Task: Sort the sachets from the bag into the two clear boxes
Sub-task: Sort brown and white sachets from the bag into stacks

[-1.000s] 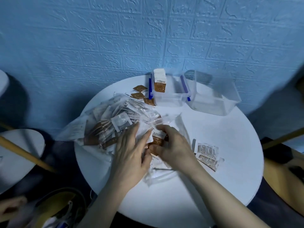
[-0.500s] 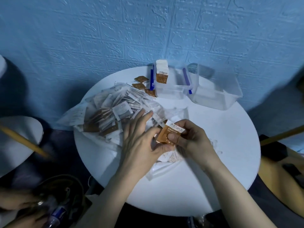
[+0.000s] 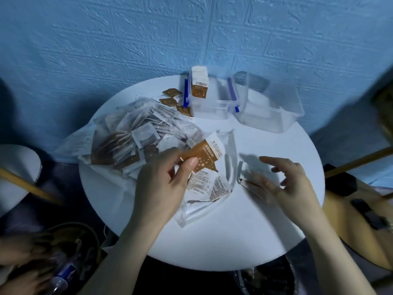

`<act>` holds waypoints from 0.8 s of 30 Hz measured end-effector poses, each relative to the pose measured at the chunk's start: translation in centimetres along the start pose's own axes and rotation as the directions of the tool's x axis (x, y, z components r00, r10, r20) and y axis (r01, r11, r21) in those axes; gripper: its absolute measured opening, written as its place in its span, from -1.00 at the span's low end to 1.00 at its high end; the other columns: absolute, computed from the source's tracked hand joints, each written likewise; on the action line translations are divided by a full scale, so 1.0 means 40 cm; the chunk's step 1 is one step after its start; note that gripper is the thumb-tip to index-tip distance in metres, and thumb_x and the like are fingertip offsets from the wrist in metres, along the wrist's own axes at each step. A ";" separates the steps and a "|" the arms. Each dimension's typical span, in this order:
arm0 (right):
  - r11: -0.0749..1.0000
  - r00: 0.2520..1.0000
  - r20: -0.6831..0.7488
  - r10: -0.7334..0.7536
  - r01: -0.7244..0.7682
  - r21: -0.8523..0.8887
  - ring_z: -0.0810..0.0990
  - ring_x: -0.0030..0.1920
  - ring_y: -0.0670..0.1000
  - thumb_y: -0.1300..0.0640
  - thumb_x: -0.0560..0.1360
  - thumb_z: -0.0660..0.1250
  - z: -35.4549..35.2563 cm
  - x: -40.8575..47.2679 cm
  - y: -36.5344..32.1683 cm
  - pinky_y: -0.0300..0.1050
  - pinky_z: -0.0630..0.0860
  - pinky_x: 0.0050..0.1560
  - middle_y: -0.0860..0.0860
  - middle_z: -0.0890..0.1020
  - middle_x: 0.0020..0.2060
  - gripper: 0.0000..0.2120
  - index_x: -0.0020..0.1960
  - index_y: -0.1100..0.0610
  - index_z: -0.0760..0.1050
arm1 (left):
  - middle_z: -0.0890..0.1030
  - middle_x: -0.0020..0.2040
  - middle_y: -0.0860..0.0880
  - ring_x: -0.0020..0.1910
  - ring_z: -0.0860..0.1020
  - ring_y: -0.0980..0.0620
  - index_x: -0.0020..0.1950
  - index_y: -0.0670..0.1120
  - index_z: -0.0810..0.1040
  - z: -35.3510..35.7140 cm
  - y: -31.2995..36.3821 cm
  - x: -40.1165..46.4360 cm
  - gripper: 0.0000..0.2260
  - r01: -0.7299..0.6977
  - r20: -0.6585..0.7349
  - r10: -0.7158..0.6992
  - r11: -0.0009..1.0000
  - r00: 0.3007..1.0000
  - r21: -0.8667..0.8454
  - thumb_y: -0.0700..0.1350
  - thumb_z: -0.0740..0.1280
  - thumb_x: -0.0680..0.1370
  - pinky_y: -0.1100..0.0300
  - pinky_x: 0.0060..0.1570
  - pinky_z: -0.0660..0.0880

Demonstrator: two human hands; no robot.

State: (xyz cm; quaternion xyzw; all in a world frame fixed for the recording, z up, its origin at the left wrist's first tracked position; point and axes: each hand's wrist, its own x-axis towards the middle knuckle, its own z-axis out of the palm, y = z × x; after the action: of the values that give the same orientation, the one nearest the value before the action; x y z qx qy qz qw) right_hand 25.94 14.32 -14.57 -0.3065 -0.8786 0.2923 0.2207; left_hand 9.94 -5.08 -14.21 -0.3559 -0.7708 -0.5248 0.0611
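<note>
My left hand (image 3: 163,179) pinches a brown-and-white sachet (image 3: 204,154) between thumb and fingers, above the mouth of the clear bag (image 3: 127,141), which lies on the left of the table stuffed with several sachets. My right hand (image 3: 285,184) hovers open to the right, fingers spread over a blurred sachet (image 3: 246,183) on the table. At the back stand two clear boxes. The left box (image 3: 212,109), with blue clips, holds an upright stack of brown-and-white sachets (image 3: 198,86). The right box (image 3: 274,116) looks empty. White printed sachets (image 3: 210,188) lie under my left hand.
Loose brown sachets (image 3: 170,96) lie on the round white table (image 3: 223,235) left of the clipped box. A blue brick-pattern wall is close behind. Another person's hands (image 3: 23,252) and a bottle (image 3: 63,275) are at lower left; a wooden pole (image 3: 27,186) crosses on the left.
The brown-and-white sachet passed from my right hand to my left. My right hand let go, opened and moved right over the table.
</note>
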 end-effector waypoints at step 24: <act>0.717 0.989 0.115 0.097 -0.149 0.681 0.43 -0.59 0.08 0.25 0.62 0.14 -0.003 -0.029 -0.058 -0.20 0.31 -0.60 0.22 0.61 -0.44 -0.85 -0.09 0.31 0.35 | 0.65 -0.24 0.11 -0.49 0.43 0.30 -0.09 0.15 0.48 0.002 -0.017 -0.113 -0.95 0.301 0.191 -0.252 0.905 0.949 -0.301 -0.01 0.29 0.50 0.31 -0.42 0.37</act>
State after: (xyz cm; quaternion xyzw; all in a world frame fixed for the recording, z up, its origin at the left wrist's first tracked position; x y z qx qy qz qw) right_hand 25.91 12.11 -13.22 -0.2501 -0.6928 0.6214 0.2673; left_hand 12.89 -7.35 -16.89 -0.2859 -0.7185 -0.6204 -0.1311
